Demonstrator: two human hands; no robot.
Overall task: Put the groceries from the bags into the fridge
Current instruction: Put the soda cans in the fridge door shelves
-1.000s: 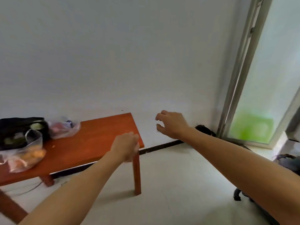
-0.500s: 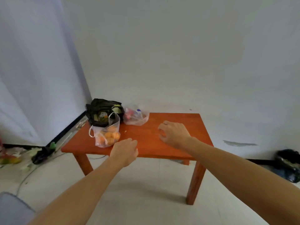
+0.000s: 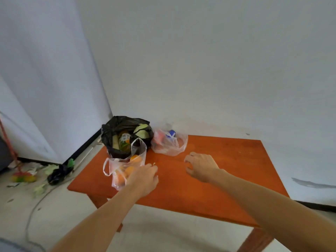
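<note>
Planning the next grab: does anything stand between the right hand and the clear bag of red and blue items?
Nothing visible: only bare table lies between the right hand and that clear bag.

Wooden table stands against a white wall. Far left corner: black bag, mouth open, a labelled bottle and pale green produce visible inside. Just in front of it, by the left edge: clear bag of oranges, handles up. Along the far edge, beside the black bag: second clear bag, with red and blue contents that cannot be identified. Left hand reaches in over the near edge, fingers relaxed, against the clear bag of oranges. Right hand hovers over the table's middle, fingers loosely curled, holding nothing.
</note>
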